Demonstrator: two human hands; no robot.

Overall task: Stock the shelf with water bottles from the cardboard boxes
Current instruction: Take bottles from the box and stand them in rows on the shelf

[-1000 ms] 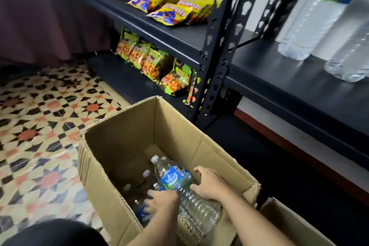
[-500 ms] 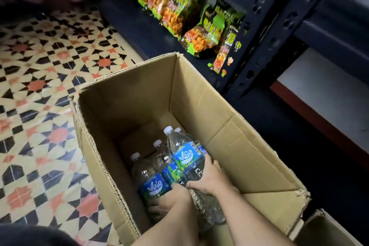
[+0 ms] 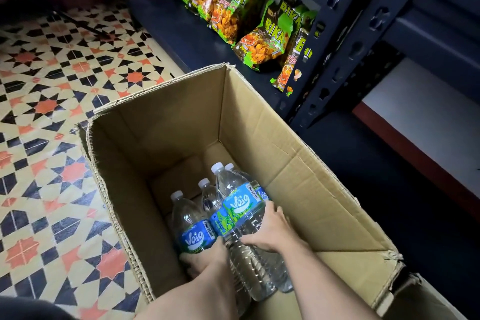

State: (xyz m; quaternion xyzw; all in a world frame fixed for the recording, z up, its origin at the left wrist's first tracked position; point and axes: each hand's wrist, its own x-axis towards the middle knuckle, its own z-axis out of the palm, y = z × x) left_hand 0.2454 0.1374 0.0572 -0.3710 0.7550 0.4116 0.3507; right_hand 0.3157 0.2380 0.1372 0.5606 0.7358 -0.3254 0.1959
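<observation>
Picking step: your right hand (image 3: 270, 234) wraps a raised bottle (image 3: 240, 209) inside the cardboard box (image 3: 161, 138), your left hand (image 3: 205, 261) grips a standing bottle (image 3: 191, 226) beside it; next, probably, lift both clear toward the shelf (image 3: 166, 21).

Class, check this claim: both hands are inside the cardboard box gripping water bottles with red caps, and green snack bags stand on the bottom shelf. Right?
Not quite. The head view shows the caps are white, not red. The rest stands: the left hand and right hand grip water bottles inside the cardboard box, and green snack bags stand on the bottom shelf.
</observation>
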